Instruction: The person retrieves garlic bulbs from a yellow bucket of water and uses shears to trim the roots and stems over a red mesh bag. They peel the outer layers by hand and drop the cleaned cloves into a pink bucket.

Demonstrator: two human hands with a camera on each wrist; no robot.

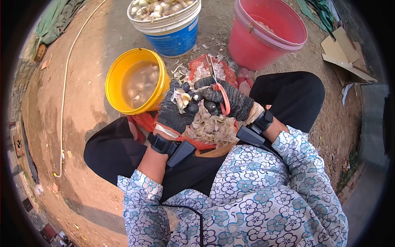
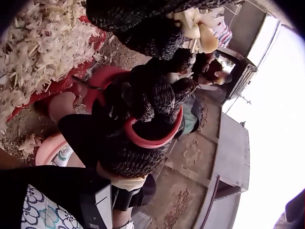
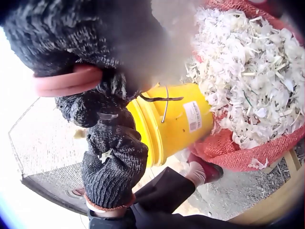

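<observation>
Head view, nearest the camera: the blue-flowered sleeves end at two hands in dark knit gloves, close together at the frame's middle. The left hand [image 1: 175, 113] curls its fingers round a pale garlic clove [image 1: 182, 99] (also seen at the top of the left wrist view [image 2: 200, 28]). The right hand [image 1: 232, 103] grips red-handled metal scissors [image 1: 222, 99], fingers through the loop and blades pointing up-frame. Under both hands lies a heap of whitish garlic skins [image 1: 212, 125] on a red mesh sack [image 1: 144, 121]. Just left of centre stands a yellow plastic bucket [image 1: 113, 78] of cloudy water. Farther up are a blue-and-white bucket [image 1: 179, 39] holding garlic and a red plastic bucket [image 1: 255, 45].
</observation>
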